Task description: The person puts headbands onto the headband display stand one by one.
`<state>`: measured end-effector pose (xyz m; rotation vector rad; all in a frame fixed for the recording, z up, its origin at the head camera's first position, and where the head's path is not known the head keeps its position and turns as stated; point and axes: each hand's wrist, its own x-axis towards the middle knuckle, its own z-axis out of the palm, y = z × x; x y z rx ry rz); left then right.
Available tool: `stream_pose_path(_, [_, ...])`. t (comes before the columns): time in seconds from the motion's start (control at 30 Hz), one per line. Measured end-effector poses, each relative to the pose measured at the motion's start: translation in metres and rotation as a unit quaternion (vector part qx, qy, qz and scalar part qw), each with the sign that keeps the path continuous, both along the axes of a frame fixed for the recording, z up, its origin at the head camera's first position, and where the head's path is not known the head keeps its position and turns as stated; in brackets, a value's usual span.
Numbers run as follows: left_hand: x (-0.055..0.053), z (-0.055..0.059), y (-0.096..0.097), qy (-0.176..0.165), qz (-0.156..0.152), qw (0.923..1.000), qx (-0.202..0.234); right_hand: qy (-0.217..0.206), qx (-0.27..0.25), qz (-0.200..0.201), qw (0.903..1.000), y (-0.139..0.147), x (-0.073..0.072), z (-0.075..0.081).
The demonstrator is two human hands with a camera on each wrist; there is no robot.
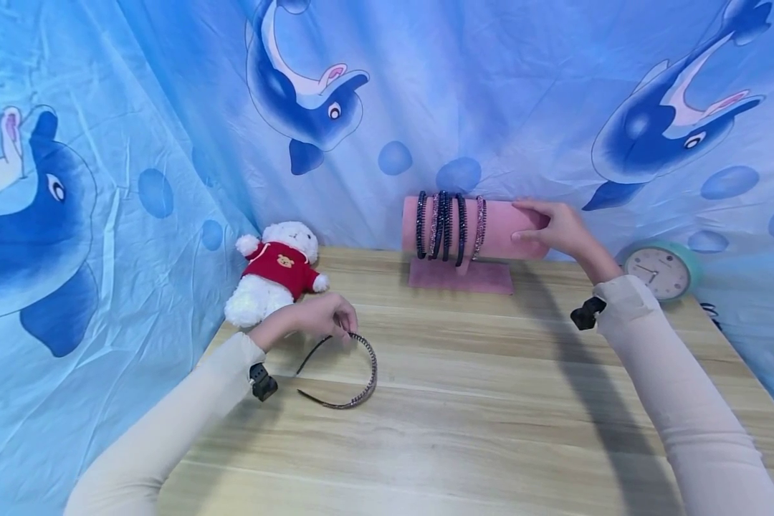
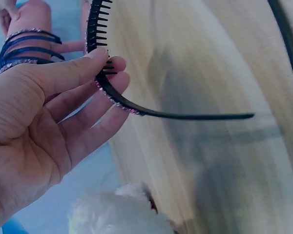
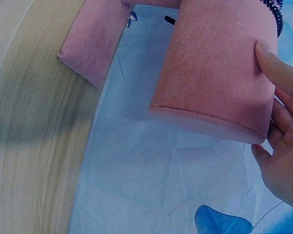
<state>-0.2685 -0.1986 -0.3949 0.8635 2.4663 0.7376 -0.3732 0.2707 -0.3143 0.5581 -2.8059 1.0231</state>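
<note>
My left hand (image 1: 319, 313) pinches a thin dark headband (image 1: 373, 367) between thumb and fingers near one arm. In the left wrist view, comb teeth line the inside of this headband (image 2: 118, 103) and small glittery stones run along its outside. Farther back stands a pink padded headband stand (image 1: 503, 247), a horizontal roll on a flat base (image 1: 458, 278). Several dark and glittery headbands (image 1: 447, 226) circle the roll's left and middle part. At its right end my right hand (image 1: 561, 228) grips the roll, thumb on the near side and fingers over the top and back.
A white plush bear (image 1: 277, 261) in a red shirt leans at the table's back left. On the back right stands a mint-green clock (image 1: 661, 271). The wooden table (image 1: 426, 430) ends at a blue dolphin-print curtain (image 1: 490, 86) behind and at the sides.
</note>
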Motion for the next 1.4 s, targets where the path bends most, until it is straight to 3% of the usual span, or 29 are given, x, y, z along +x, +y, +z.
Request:
stream_pose_path(0.3, [-0.004, 0.016, -0.003, -0.094, 0.041, 0.9947, 0.005, 0.009, -0.003, 0.005, 0.9999, 0.0, 0.0, -0.001])
stream_pose_path(0.57, [-0.009, 0.018, -0.009, -0.153, 0.059, 0.9856, 0.042, 0.008, -0.005, 0.004, 0.9999, 0.0, 0.0, -0.001])
stream_pose_path(0.87, [-0.013, 0.026, -0.013, -0.174, 0.064, 0.9795, 0.079, 0.005, -0.004, 0.001, 1.0, 0.0, 0.001, 0.0])
stream_pose_path(1.07, [-0.016, 0.033, -0.016, -0.183, 0.089, 0.9726, 0.111, 0.006, -0.004, 0.0, 1.0, -0.001, 0.001, 0.0])
stream_pose_path(1.27, [-0.018, 0.038, -0.021, -0.155, 0.109, 0.9708, 0.148, 0.011, -0.007, 0.003, 0.9999, -0.001, 0.0, -0.001])
stream_pose_path(1.4, [-0.018, 0.04, -0.023, -0.134, 0.138, 0.9652, 0.177, 0.017, -0.008, 0.005, 0.9998, 0.0, 0.0, -0.002])
